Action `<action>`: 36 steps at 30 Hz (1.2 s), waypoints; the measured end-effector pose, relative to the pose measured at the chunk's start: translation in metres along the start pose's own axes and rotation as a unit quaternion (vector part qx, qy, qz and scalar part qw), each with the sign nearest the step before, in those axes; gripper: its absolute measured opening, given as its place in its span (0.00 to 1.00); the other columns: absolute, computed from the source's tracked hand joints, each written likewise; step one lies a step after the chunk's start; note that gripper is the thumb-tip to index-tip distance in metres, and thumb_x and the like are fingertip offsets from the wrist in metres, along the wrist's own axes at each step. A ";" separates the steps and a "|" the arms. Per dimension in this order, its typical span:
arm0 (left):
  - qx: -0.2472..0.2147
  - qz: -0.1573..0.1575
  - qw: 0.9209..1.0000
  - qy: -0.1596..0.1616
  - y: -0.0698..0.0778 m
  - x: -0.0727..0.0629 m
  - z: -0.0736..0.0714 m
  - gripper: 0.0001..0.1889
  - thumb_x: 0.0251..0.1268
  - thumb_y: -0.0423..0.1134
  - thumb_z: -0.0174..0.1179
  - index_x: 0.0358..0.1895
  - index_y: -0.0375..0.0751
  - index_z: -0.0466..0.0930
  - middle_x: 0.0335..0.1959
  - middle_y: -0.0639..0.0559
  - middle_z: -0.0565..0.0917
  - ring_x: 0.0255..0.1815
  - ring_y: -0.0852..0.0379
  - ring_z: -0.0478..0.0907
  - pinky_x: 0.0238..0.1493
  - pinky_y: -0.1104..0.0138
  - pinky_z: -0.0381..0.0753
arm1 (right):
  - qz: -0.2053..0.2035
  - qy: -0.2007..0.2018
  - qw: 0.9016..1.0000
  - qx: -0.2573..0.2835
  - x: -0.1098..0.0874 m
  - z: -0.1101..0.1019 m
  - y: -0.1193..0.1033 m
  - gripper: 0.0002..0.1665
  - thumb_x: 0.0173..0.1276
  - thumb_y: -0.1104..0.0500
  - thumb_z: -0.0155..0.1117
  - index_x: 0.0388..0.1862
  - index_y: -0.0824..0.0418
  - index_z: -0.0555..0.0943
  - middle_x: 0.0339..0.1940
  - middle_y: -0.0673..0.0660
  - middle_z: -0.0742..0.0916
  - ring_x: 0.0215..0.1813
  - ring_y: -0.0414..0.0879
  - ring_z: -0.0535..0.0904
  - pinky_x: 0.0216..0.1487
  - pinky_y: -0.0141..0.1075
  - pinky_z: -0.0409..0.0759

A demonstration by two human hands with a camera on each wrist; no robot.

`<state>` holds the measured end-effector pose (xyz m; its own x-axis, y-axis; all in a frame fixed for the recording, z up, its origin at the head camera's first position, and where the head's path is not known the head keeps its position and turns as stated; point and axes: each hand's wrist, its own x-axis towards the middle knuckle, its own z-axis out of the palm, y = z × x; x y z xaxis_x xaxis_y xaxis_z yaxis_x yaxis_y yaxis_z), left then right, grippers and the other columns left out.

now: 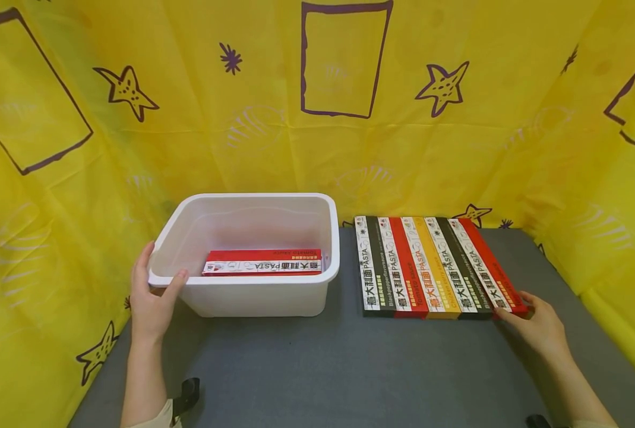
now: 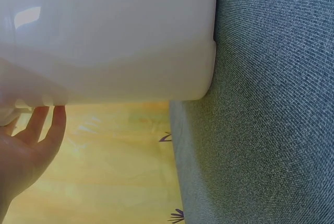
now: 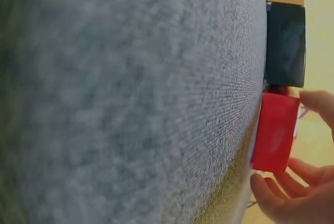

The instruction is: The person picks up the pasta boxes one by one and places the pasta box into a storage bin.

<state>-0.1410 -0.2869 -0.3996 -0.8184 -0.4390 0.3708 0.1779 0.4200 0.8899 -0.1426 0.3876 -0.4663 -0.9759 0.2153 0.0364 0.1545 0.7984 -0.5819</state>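
Observation:
On the left of the head view my left hand [image 1: 154, 306] grips the near left corner of a white plastic tub [image 1: 253, 298], thumb over the rim. In the left wrist view the fingers [image 2: 54, 130] reach the tub's underside of the rim. Red-and-white pasta boxes [image 1: 261, 266] lie inside the tub. My right hand [image 1: 543, 326] pinches the near end of a red tomato-sauce pasta box [image 1: 490, 261], the rightmost of a row. The right wrist view shows thumb and fingers on either side of its red end [image 3: 275, 132], which sits slightly apart from the dark box [image 3: 285, 45].
Several more pasta boxes, dark green, red and yellow [image 1: 430, 261], lie side by side to the left of the pinched one. A grey cloth-covered table [image 1: 317, 368] holds everything. Yellow patterned fabric [image 1: 264, 119] hangs behind and along both sides.

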 end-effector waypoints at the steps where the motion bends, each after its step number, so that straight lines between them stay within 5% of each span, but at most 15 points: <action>1: 0.000 0.000 1.000 0.000 0.000 0.000 0.000 0.40 0.58 0.39 0.65 0.75 0.58 0.60 0.70 0.54 0.64 0.59 0.62 0.61 0.60 0.65 0.65 | 0.001 -0.004 1.000 -0.001 0.000 0.000 0.000 0.50 0.65 0.42 0.64 0.67 0.81 0.60 0.59 0.83 0.68 0.58 0.75 0.64 0.51 0.65 0.63; 13: -0.001 -0.006 1.000 0.003 -0.001 0.000 0.000 0.40 0.58 0.39 0.65 0.75 0.59 0.60 0.70 0.54 0.63 0.60 0.59 0.61 0.63 0.60 0.62 | 0.012 -0.050 0.998 -0.019 0.006 -0.003 0.001 0.53 0.65 0.40 0.62 0.66 0.83 0.56 0.60 0.85 0.67 0.58 0.78 0.65 0.52 0.66 0.65; 23: -0.003 -0.005 1.000 0.003 0.000 -0.001 0.000 0.39 0.58 0.40 0.64 0.74 0.61 0.60 0.70 0.54 0.64 0.60 0.59 0.62 0.63 0.59 0.62 | -0.023 -0.058 0.998 -0.019 0.013 0.001 0.007 0.49 0.63 0.45 0.66 0.63 0.82 0.59 0.56 0.83 0.72 0.53 0.75 0.70 0.48 0.63 0.68; 36: -0.007 0.001 1.000 0.003 -0.001 -0.001 0.000 0.40 0.58 0.39 0.65 0.74 0.59 0.60 0.70 0.54 0.64 0.59 0.61 0.62 0.61 0.62 0.62 | -0.009 -0.071 0.997 -0.013 0.013 -0.001 0.008 0.51 0.63 0.44 0.65 0.65 0.82 0.56 0.58 0.83 0.70 0.55 0.76 0.68 0.50 0.64 0.67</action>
<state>-0.1409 -0.2867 -0.4010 -0.8150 -0.4425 0.3741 0.1874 0.4098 0.8927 -0.1542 0.3968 -0.4698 -0.9902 0.1207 -0.0702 0.1393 0.8158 -0.5613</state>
